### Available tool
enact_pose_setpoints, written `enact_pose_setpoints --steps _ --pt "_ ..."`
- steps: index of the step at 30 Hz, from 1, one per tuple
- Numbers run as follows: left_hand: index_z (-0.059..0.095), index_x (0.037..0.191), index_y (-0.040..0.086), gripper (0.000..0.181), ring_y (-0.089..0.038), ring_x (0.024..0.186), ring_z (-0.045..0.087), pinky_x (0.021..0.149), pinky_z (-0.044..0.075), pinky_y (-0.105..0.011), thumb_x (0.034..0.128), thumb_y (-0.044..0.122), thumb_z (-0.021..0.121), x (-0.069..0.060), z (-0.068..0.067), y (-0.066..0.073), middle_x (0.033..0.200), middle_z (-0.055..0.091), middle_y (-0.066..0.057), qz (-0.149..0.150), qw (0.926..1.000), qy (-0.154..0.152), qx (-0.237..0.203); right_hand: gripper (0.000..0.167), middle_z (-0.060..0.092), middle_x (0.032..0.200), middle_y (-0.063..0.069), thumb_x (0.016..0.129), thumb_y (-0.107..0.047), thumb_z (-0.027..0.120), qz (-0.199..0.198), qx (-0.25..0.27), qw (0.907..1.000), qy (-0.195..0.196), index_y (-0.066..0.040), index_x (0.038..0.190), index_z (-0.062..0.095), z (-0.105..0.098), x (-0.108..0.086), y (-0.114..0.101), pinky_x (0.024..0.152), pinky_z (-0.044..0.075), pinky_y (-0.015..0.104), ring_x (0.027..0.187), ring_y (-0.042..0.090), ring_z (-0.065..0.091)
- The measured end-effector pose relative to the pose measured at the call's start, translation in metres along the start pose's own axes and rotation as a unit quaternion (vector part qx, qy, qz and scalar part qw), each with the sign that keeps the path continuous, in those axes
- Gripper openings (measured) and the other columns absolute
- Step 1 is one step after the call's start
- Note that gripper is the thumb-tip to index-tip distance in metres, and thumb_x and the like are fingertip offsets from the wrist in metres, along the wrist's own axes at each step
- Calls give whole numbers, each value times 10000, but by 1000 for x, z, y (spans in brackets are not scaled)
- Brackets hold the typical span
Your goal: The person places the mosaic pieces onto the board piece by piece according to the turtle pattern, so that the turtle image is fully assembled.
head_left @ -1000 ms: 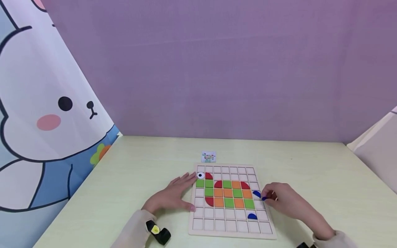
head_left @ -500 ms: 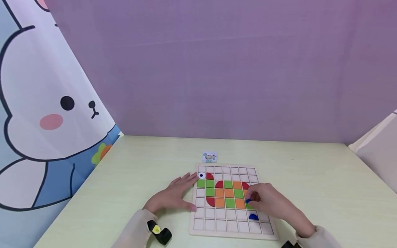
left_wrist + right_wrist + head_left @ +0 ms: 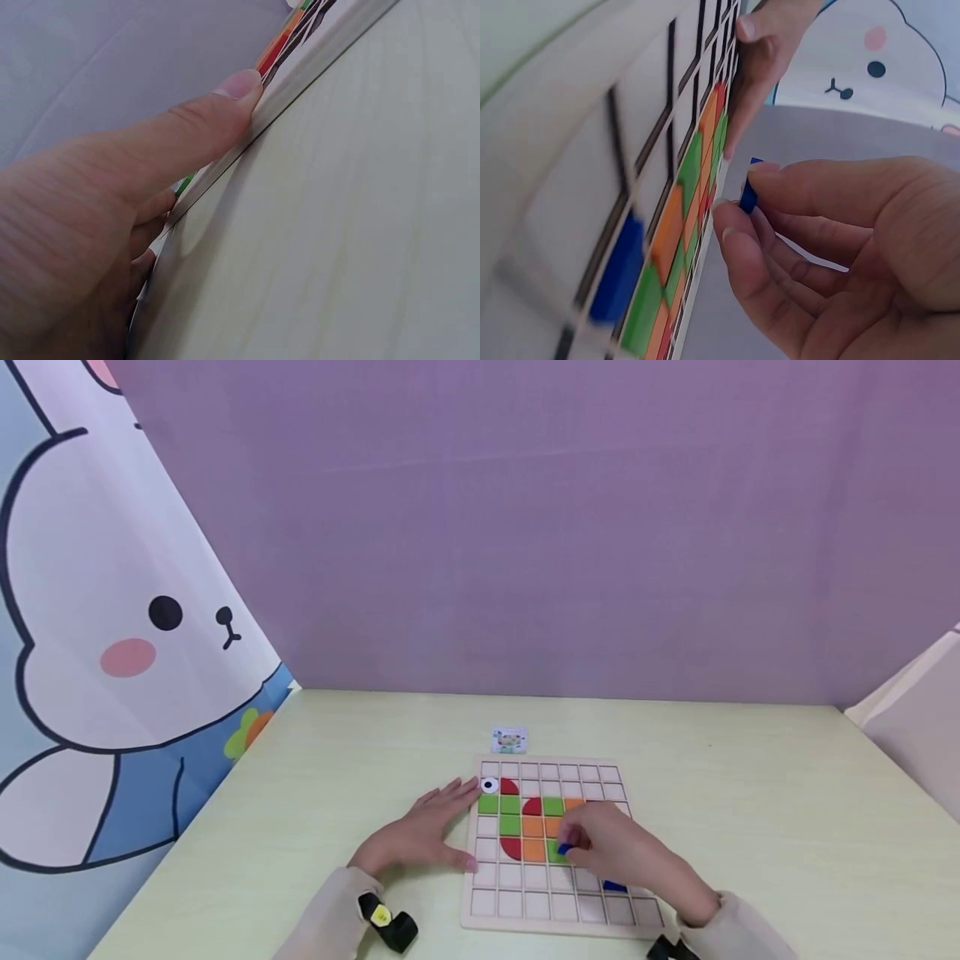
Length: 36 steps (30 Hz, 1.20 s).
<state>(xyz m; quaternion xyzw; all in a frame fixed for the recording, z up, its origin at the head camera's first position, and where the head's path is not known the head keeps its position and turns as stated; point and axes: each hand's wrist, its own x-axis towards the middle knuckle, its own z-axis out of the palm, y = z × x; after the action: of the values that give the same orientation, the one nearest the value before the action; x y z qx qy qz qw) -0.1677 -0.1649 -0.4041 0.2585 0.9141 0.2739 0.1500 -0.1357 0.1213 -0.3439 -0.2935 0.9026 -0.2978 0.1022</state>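
My right hand (image 3: 618,852) pinches a small blue half-round tile (image 3: 748,193) between thumb and fingers, held above the middle of a gridded wooden board (image 3: 510,904). The right wrist view shows that tile apart from the board's surface. Flat against the board's left edge lies my left hand (image 3: 412,841), fingers spread, its thumb (image 3: 240,86) touching the rim. Green, orange and red tiles form a pattern on the grid, with a round eye tile (image 3: 489,785) at upper left. Another blue tile (image 3: 620,274) sits in a lower-right cell, partly covered in the head view by my right hand.
Behind the board lies a small picture card (image 3: 509,740) on the pale wooden table (image 3: 360,735). A purple partition (image 3: 525,527) rises at the table's back. On the left hangs a cloth (image 3: 67,610) with a cartoon animal.
My right hand has moved leftward from the board's right edge to above its middle, carrying the blue half-round tile. It now covers the tiles at right. My left hand stays at the left edge.
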Motion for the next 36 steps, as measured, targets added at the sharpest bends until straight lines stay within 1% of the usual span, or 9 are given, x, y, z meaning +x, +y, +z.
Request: enact_pose_setpoints --steps 3,6,8,14,17,23,31,36 --pt "210 1531 187 995 -254 1494 19 1197 45 -519 756 569 703 -1 1 -1 1612 104 40 3 10000 0 19 115 582 713 -102 817 -15 695 -58 -15 10000 -70 -128 808 674 6 6 -6 585 429 183 646 49 472" --pt "204 1531 192 993 -256 1494 19 1197 41 -519 759 579 694 -1 1 -1 1611 97 43 35 10000 3 36 121 579 719 -104 809 -16 699 81 77 9997 -196 -135 811 681 13 11 -12 596 438 185 667 70 487" --pt "206 1531 189 992 -262 1493 20 1196 39 -521 761 584 690 0 1 -1 1612 98 33 76 10000 6 44 126 587 730 -102 803 -11 699 106 129 9995 -261 -135 807 683 18 14 -15 608 452 185 682 78 498" --pt "213 1530 192 993 -257 1494 24 1197 45 -517 755 581 698 0 0 -1 1612 108 35 49 10000 0 13 111 590 723 -99 800 -23 708 -70 55 9995 -295 -132 800 692 29 22 -25 613 447 179 667 66 492" --pt "211 1530 192 997 -253 1494 25 1198 47 -515 752 584 698 0 1 -1 1611 107 41 34 10000 7 42 111 581 722 -109 801 -49 726 41 -23 9994 -351 -156 803 696 32 24 -28 604 445 175 659 57 489" --pt "206 1530 194 1000 -253 1494 15 1198 33 -513 751 577 701 0 0 0 1611 100 39 13 10000 -1 4 155 557 701 -98 783 -31 736 243 -57 9984 -505 -174 761 679 34 23 -27 578 437 188 648 66 483" --pt "207 1531 201 991 -238 1495 12 1200 34 -508 755 565 705 3 1 1 1611 99 50 -55 10000 -35 -12 167 550 676 -95 775 -22 738 176 -54 9985 -518 -173 746 672 35 22 -24 564 429 187 631 63 477" --pt "201 1532 203 1001 -234 1494 11 1201 31 -503 749 579 699 3 3 -1 1610 91 55 -63 10000 -10 33 164 547 677 -91 773 -20 739 220 -73 9984 -511 -169 748 673 36 22 -22 562 429 188 635 68 477"
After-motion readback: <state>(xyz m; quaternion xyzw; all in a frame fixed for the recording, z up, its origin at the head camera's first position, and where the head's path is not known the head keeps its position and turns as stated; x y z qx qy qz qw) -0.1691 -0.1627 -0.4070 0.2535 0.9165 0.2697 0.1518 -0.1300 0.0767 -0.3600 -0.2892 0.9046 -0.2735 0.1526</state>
